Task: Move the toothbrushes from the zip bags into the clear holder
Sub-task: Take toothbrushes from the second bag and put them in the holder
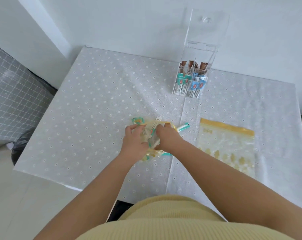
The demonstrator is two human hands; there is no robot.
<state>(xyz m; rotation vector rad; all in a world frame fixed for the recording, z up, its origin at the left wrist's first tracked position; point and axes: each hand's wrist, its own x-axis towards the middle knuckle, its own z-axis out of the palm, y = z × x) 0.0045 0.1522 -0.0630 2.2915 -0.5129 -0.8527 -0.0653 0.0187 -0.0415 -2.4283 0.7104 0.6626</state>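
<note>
Flat zip bag (226,146) right of hands, holder (192,73) beyond

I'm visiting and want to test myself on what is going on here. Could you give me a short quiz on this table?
1. True or false: the clear holder has its lid closed.
2. Which zip bag are both hands working on?
A. the flat zip bag on the right
B. the crumpled zip bag in the middle of the table
C. a bag inside the holder
3. Fill in: a teal-wrapped toothbrush pokes out past the ____ hand.

Key:
1. False; the lid stands open.
2. B; the left hand and right hand both grip it.
3. right
</note>
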